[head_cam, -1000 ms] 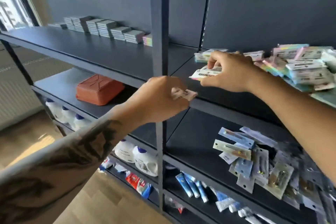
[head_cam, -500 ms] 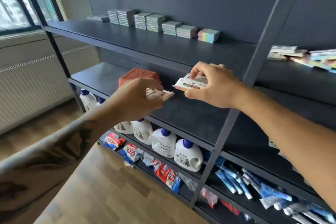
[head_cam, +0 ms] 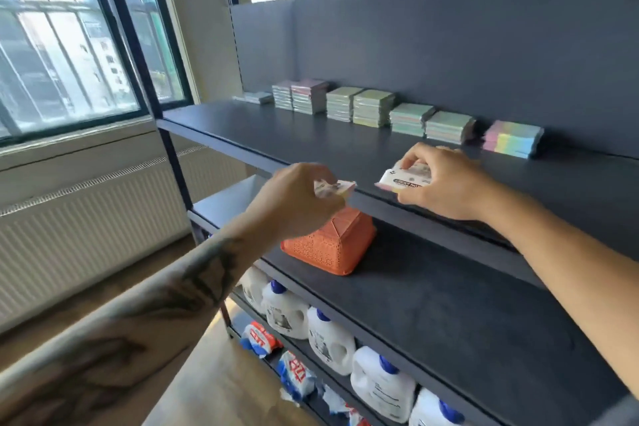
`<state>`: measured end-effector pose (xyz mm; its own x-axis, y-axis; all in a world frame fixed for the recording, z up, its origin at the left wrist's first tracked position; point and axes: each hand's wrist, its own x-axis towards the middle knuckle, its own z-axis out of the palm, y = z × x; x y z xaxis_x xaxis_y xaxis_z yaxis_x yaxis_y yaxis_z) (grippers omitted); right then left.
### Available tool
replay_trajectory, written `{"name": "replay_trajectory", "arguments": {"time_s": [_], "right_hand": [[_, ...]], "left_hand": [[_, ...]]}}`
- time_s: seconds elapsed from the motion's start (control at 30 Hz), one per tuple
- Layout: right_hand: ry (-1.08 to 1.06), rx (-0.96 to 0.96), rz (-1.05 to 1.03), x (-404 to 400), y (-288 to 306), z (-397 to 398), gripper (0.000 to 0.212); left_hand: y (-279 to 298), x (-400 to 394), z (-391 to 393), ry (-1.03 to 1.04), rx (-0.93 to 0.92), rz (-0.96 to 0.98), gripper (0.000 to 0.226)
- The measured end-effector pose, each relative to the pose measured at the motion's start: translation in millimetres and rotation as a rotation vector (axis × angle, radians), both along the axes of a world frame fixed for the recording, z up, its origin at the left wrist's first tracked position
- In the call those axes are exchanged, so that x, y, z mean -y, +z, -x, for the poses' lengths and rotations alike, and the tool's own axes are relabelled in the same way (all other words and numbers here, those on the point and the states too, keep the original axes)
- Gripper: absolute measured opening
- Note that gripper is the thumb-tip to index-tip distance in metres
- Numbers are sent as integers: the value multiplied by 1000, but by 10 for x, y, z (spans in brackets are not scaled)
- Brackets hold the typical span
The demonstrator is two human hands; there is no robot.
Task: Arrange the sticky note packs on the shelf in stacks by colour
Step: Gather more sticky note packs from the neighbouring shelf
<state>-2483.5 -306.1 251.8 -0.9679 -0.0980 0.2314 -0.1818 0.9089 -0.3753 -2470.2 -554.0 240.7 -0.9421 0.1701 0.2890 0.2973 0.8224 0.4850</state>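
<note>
Two packs in transit, one per hand. Left hand [head_cam: 294, 199] pinching a small sticky note pack [head_cam: 333, 187] at the shelf's front edge; right hand [head_cam: 446, 183] curled round a white-labelled pack [head_cam: 403, 180], just above the top shelf [head_cam: 311, 142]. Probably held ready for sorting onto the row of stacks [head_cam: 359, 105] at twelve o'clock along the back wall. A multicoloured stack [head_cam: 511, 139] at two o'clock, apart from the rest. One shelf down, at six o'clock, an upturned orange basket [head_cam: 332, 242], contents hidden. Lower again, white bottles [head_cam: 330, 335] with blue caps.
</note>
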Motion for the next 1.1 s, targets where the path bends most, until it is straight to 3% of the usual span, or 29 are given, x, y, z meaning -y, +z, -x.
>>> {"name": "replay_trajectory", "arguments": {"time_s": [0.17,0.47,0.67,0.83,0.93,1.1], "right_hand": [[-124,54,39,-366,9,460,44],[-359,157,22,-990,-99,510,55],[-388,121,-64,-841,34,688,51],[-271,144,-51,-688,138,1028,46],[-222,153,-67,-617,99,1146,59],[-207,113,-203,-552,-29,1189,64]], "left_hand": [[129,-427,722,-130,8,-23,25],[-27,-1368,1798,-444,-19,229,37],[170,-1292,2193,-678,9,486,65],[353,-1189,2613,-978,156,445,58],[246,-1172,2815,-1008,150,359,68],[72,-1193,2876,-1022,86,242,64]]}}
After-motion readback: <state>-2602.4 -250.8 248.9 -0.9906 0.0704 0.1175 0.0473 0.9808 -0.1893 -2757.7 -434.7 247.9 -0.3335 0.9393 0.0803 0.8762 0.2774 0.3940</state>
